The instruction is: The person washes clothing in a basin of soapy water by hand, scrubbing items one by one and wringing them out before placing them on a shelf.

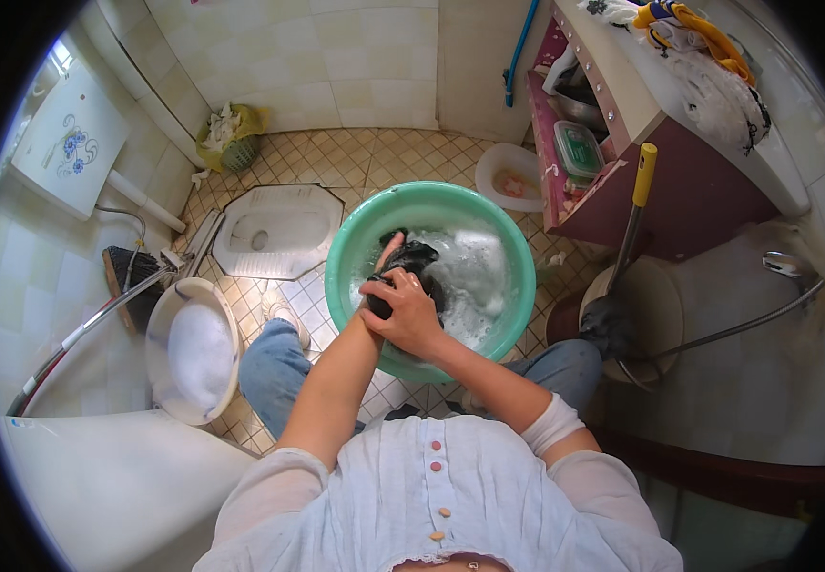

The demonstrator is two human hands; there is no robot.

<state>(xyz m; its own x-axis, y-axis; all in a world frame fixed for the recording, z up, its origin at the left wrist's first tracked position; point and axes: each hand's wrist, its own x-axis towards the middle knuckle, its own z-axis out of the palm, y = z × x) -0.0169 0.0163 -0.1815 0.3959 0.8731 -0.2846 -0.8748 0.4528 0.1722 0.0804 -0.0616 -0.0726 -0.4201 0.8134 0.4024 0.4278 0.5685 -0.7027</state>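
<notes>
Before me on the floor stands a round green plastic basin (524, 286) with foamy water (473, 286) in it. A wet black cloth (416, 261) is bunched at the basin's left half, partly in the suds. My right hand (406, 311) grips part of the cloth with curled fingers, close above my left wrist. The cloth lies over most of my left hand (389, 252), of which a finger or thumb shows near the far end of the cloth; whether it grips the fabric is hidden.
A basin of foam (230, 400) and a squat toilet (319, 229) are at the left. A shallow pale basin (487, 175), a pink cabinet (684, 193) and a bucket (669, 300) with a yellow-handled mop (644, 168) stand at the right. A green wastebasket (242, 154) sits by the far wall.
</notes>
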